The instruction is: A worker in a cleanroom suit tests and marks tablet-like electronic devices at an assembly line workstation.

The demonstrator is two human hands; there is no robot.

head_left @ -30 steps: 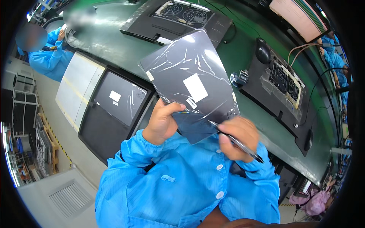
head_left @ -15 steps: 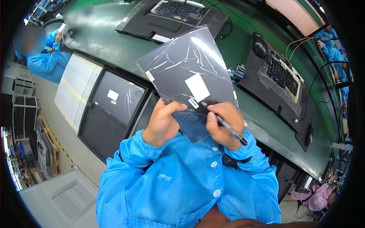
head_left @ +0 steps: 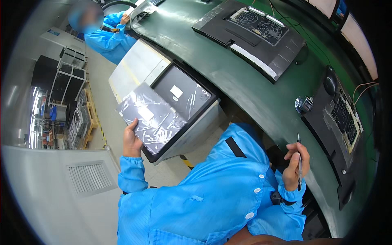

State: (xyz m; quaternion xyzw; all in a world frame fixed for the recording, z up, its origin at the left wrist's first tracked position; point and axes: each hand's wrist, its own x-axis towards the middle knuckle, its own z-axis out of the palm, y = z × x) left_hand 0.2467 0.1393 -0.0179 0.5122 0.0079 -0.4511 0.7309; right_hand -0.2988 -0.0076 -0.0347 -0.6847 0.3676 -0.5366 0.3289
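Note:
My left hand (head_left: 132,141) grips the lower left edge of a flat dark panel in clear plastic wrap (head_left: 162,127), thumb on top. A white label shows on the panel, which is over the near part of a black-rimmed box (head_left: 188,123); whether it touches the box I cannot tell. Inside the box lies another wrapped dark panel (head_left: 190,94) with white labels. My right hand (head_left: 295,168) is closed around a slim clear-and-black pen (head_left: 300,169), its tip pointing up and away, near the front edge of the green table (head_left: 261,100).
White-topped cover (head_left: 141,63) adjoins the box. On the table sit two black boards (head_left: 220,28) with round-patterned plates, a small tally counter (head_left: 303,105), a black mouse (head_left: 330,80) and cables. Another person in blue (head_left: 110,41) works at the far left.
The panel has gone from in front of my chest to the left, over the box, in my left hand alone. My right hand has moved right with the pen, off the panel.

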